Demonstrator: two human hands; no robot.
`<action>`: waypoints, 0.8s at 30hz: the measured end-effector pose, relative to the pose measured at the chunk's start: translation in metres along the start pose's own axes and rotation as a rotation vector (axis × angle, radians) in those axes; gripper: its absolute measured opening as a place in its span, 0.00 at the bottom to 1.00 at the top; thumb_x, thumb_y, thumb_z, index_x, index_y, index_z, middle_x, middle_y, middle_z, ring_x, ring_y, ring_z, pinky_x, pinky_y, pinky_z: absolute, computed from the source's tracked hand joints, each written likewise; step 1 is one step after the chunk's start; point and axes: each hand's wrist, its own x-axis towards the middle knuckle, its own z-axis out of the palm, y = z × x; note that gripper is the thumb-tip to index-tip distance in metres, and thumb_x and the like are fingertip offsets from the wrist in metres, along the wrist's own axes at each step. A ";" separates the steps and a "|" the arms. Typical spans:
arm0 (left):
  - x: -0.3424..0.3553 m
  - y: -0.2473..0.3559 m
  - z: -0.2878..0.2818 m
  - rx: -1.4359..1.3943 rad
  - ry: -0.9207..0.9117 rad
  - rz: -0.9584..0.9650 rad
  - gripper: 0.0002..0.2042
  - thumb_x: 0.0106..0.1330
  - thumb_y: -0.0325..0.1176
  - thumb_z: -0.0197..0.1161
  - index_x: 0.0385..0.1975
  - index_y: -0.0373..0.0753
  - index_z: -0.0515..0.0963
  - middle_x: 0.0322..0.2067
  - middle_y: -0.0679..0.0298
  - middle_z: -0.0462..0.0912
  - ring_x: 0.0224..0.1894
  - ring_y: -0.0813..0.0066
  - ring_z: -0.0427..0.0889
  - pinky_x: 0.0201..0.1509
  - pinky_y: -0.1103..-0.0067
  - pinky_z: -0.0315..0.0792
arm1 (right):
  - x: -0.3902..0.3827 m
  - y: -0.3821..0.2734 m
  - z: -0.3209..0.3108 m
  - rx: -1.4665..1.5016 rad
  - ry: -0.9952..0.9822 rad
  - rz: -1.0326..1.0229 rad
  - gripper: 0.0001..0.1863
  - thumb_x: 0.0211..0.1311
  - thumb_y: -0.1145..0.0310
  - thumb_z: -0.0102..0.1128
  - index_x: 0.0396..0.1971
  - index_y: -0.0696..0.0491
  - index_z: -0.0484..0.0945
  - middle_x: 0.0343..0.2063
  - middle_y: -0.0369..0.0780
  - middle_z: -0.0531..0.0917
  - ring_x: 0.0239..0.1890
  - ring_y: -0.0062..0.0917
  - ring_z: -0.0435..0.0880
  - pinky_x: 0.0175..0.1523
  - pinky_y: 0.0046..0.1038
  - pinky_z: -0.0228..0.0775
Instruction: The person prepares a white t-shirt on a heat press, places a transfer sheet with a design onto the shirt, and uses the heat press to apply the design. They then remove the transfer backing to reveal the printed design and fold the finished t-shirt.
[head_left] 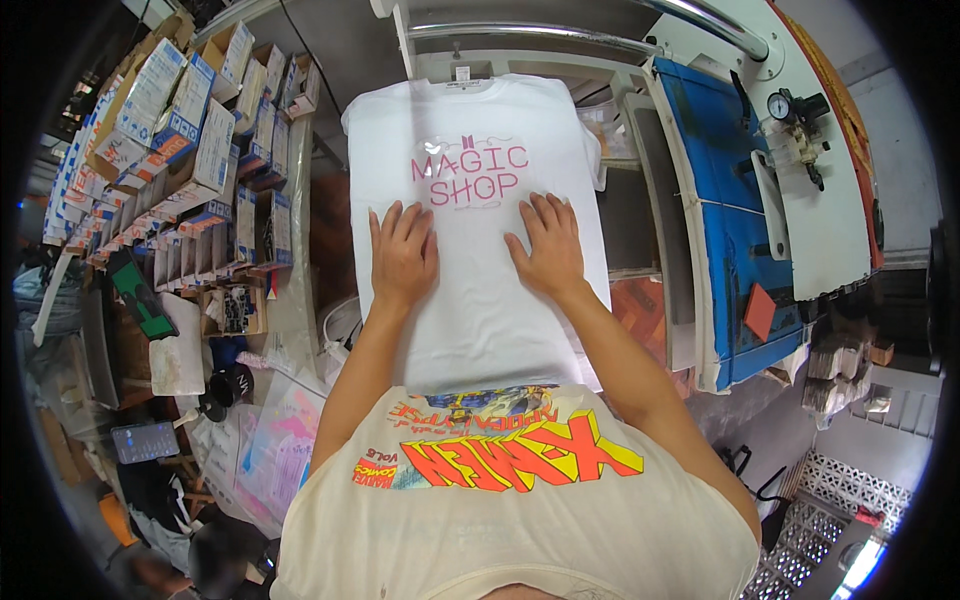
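A white T-shirt (470, 300) is spread out in front of me, its collar at the far end. Pink lettering with thin curly lines forms a design (470, 170) on its chest, and shiny glints over it look like clear film. My left hand (405, 252) lies palm down on the shirt, just below the left end of the design. On the other side my right hand (548, 248) also rests flat, thumb spread from the fingers. Neither hand grips anything.
Open cardboard boxes (190, 150) crowd a rack on the left. Beyond the shirt runs a metal bar (530, 32). At right stand a blue panel (740, 250), an orange-red square (759, 313) on it, and a pressure gauge (779, 104). A phone (145, 442) is at lower left.
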 end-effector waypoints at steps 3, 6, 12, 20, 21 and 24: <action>-0.001 -0.001 0.000 -0.002 0.004 -0.015 0.15 0.65 0.31 0.61 0.51 0.36 0.81 0.56 0.56 0.79 0.65 0.48 0.71 0.74 0.44 0.52 | 0.000 -0.002 -0.001 -0.003 -0.008 -0.001 0.29 0.66 0.55 0.60 0.61 0.58 0.74 0.64 0.48 0.72 0.70 0.48 0.63 0.77 0.51 0.47; 0.000 0.000 0.001 -0.017 0.000 -0.019 0.15 0.65 0.31 0.61 0.50 0.37 0.81 0.56 0.57 0.79 0.65 0.48 0.71 0.74 0.45 0.53 | 0.000 -0.001 -0.002 0.000 -0.016 -0.001 0.29 0.67 0.54 0.60 0.61 0.59 0.75 0.64 0.48 0.72 0.70 0.48 0.63 0.77 0.51 0.46; 0.002 0.003 0.001 -0.014 -0.012 -0.029 0.15 0.65 0.32 0.61 0.50 0.38 0.81 0.57 0.57 0.79 0.65 0.48 0.71 0.74 0.46 0.55 | 0.000 0.002 -0.001 0.015 0.001 -0.006 0.29 0.67 0.54 0.60 0.60 0.59 0.75 0.64 0.49 0.72 0.70 0.48 0.63 0.77 0.51 0.46; 0.001 0.000 -0.001 -0.011 0.008 -0.009 0.14 0.64 0.31 0.62 0.49 0.37 0.83 0.56 0.58 0.80 0.64 0.48 0.71 0.73 0.47 0.56 | 0.001 0.000 -0.003 0.007 0.011 -0.006 0.28 0.65 0.55 0.62 0.59 0.58 0.76 0.63 0.49 0.73 0.69 0.47 0.64 0.76 0.51 0.49; 0.002 0.000 0.000 -0.013 0.009 -0.008 0.14 0.64 0.31 0.62 0.49 0.37 0.83 0.56 0.58 0.80 0.64 0.48 0.72 0.73 0.47 0.56 | 0.000 0.000 -0.002 0.007 0.000 0.000 0.29 0.66 0.54 0.61 0.60 0.58 0.75 0.64 0.49 0.72 0.70 0.47 0.63 0.76 0.51 0.48; 0.001 -0.001 0.002 -0.015 0.015 -0.004 0.14 0.64 0.31 0.62 0.48 0.37 0.83 0.56 0.58 0.80 0.64 0.48 0.72 0.73 0.46 0.57 | -0.002 0.002 0.000 0.004 -0.020 0.006 0.30 0.68 0.52 0.58 0.62 0.58 0.73 0.65 0.48 0.71 0.71 0.46 0.62 0.78 0.50 0.45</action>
